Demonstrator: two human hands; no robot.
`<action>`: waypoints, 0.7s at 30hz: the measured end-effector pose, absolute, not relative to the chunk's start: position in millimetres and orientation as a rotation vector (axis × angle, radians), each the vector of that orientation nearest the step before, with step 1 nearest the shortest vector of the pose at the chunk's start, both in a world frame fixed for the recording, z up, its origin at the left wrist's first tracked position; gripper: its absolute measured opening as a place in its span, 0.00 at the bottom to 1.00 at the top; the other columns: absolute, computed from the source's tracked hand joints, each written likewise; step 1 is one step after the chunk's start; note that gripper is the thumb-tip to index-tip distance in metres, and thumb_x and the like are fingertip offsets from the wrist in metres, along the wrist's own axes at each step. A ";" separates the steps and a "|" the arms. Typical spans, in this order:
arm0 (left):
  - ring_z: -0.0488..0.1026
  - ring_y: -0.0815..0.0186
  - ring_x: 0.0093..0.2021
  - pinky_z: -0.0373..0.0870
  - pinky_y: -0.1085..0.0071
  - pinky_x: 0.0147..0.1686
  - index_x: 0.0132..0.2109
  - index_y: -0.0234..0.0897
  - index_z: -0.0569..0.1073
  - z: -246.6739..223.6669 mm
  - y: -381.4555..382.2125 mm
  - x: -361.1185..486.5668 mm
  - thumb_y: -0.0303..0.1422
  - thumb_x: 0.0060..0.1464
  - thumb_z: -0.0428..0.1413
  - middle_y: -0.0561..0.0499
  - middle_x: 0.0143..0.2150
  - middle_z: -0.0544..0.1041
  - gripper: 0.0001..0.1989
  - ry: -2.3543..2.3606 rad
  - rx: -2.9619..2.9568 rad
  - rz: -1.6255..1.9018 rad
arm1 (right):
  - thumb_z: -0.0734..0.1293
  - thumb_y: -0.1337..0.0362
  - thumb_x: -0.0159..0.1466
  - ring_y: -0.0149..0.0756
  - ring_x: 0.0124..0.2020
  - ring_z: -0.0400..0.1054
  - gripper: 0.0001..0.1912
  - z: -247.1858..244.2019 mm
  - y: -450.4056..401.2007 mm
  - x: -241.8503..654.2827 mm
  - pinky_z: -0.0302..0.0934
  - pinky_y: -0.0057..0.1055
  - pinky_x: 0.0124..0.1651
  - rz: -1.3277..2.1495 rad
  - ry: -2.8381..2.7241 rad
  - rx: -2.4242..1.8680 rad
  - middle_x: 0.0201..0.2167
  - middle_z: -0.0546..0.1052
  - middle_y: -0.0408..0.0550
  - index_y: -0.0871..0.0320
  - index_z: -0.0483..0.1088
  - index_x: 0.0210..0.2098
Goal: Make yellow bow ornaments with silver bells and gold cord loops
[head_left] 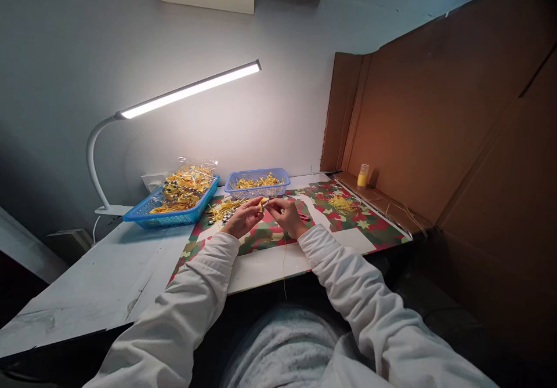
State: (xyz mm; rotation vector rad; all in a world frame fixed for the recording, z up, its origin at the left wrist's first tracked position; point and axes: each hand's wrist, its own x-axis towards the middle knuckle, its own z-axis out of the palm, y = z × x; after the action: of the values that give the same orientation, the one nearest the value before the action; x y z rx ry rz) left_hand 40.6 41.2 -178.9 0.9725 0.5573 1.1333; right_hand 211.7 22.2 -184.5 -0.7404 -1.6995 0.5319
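Over the front half of the patterned mat (270, 237), my two hands meet with fingertips almost touching. A small yellow piece (263, 202), like folded ribbon or cloth, is pinched between the fingers of my left hand (246, 217). My right hand (287, 216) is closed in a pinch at the right side of this piece; what lies between its fingertips is too small to make out. Below the right hand a thin yellow thread (285, 266) hangs down past the table edge. Behind my left hand lies a pile of yellow strands and silvery beads or bells (226, 209).
A blue basket (174, 218) with bagged yellow pieces stands left, a smaller blue basket (256, 192) behind my hands. Yellow threads (343, 205) lie right, near a small yellow bottle (362, 176). A lamp (191, 89) overhangs; cardboard (435, 104) walls the right side.
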 end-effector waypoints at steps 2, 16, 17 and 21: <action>0.74 0.71 0.33 0.75 0.73 0.32 0.48 0.31 0.73 -178.8 41.0 40.5 0.26 0.59 0.58 0.50 0.39 0.76 0.10 0.565 0.975 1.129 | 0.63 0.60 0.60 0.30 0.24 0.59 0.10 -186.4 24.1 211.5 0.56 0.28 0.30 0.528 -1.700 -0.741 0.20 0.69 0.42 0.59 0.73 0.29; 0.73 0.74 0.28 0.75 0.76 0.28 0.48 0.30 0.74 -181.4 41.3 41.8 0.23 0.58 0.59 0.52 0.36 0.77 0.10 0.613 1.011 1.110 | 0.64 0.54 0.62 0.31 0.25 0.61 0.15 -183.9 21.2 211.9 0.57 0.28 0.30 0.586 -1.728 -0.721 0.22 0.70 0.43 0.59 0.74 0.27; 0.73 0.73 0.28 0.75 0.76 0.29 0.48 0.30 0.74 -181.4 41.2 41.8 0.23 0.58 0.59 0.52 0.36 0.77 0.11 0.616 1.015 1.111 | 0.64 0.54 0.62 0.31 0.26 0.61 0.15 -183.4 20.6 212.2 0.58 0.29 0.30 0.589 -1.728 -0.721 0.22 0.70 0.44 0.59 0.74 0.27; 0.73 0.73 0.29 0.74 0.76 0.29 0.47 0.30 0.75 -181.5 40.9 42.6 0.22 0.56 0.59 0.52 0.36 0.77 0.11 0.629 1.034 1.132 | 0.65 0.55 0.62 0.31 0.25 0.60 0.15 -184.0 21.2 212.3 0.58 0.28 0.31 0.592 -1.721 -0.733 0.23 0.71 0.44 0.59 0.73 0.28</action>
State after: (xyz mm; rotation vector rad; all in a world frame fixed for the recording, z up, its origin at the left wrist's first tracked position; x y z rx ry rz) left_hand 42.6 40.9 -181.5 1.0337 0.6287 1.1316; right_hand 212.3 21.2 -184.0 -0.7330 -1.7213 0.5921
